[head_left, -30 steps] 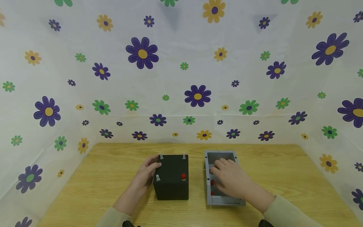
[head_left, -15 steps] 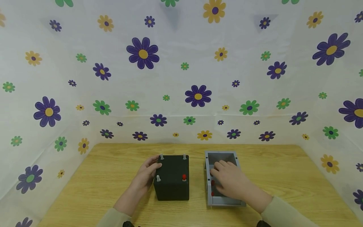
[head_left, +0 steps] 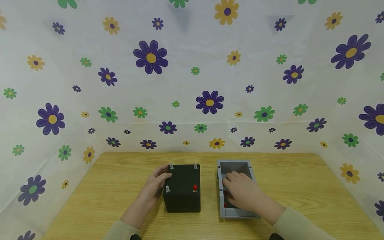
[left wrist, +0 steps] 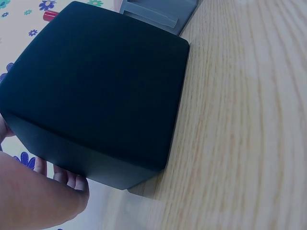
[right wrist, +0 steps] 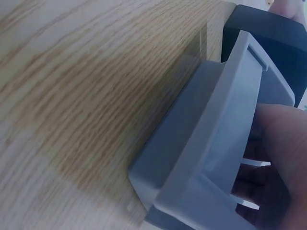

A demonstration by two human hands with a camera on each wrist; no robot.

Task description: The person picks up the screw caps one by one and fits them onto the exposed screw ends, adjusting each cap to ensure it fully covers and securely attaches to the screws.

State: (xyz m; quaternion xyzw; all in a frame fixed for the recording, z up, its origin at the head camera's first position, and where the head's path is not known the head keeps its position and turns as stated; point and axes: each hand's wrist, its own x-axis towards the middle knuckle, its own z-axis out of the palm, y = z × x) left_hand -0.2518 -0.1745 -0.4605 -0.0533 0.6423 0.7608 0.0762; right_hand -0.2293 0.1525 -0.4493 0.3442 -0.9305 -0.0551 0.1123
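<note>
A black box [head_left: 183, 200] stands on the table with metal toggle-like posts at its top corners; a red cap [head_left: 195, 188] covers the near right one. My left hand [head_left: 150, 188] grips the box's left side, thumb on the top edge; in the left wrist view, fingers show beside the box [left wrist: 100, 91]. My right hand [head_left: 246, 193] reaches down into a grey bin [head_left: 240, 213], fingers bent inside it. Small red pieces [head_left: 225, 205] lie along the bin's left side, partly covered. In the right wrist view the bin's wall [right wrist: 216, 139] hides the fingertips and whatever they touch.
The wooden table [head_left: 114, 180] extends around both containers, with a narrow gap between box and bin. White flower-printed sheeting [head_left: 180, 86] stands behind the table and along both sides.
My right hand has shifted slightly within the bin, and the red piece seen near its fingertips is now out of sight. My left hand and the box have stayed put.
</note>
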